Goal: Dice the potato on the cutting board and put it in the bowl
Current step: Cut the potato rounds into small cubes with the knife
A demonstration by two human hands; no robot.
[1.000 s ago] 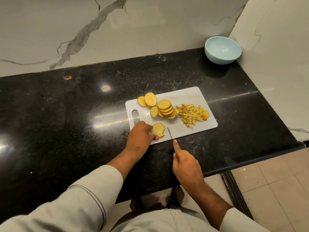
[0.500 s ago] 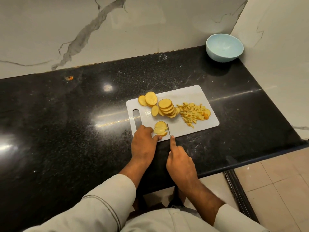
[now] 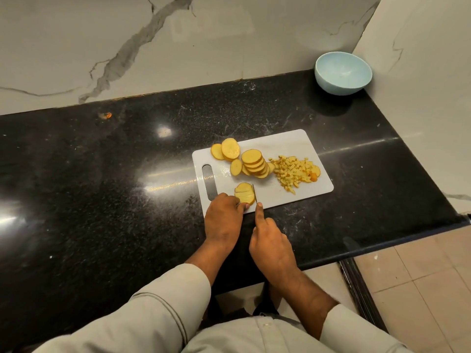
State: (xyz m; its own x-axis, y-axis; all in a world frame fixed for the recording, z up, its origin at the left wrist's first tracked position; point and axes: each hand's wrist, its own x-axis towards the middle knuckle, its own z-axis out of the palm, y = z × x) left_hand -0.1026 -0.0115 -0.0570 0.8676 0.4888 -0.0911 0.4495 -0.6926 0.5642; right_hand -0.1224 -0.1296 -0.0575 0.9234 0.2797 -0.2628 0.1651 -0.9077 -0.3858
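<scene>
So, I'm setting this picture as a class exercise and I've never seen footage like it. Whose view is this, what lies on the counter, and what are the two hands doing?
There is no machine here. A camera worn on a person's head looks forward and down at their own bare hands. On the black counter lies a white cutting board. It carries a fan of potato slices, a pile of diced potato, and a small stack of slices being cut near its front edge. The left hand steadies that stack with its fingertips. The right hand grips a knife, forefinger stretched along it, with the blade at the stack's right side. A pale blue bowl stands in the far corner with no potato in it.
</scene>
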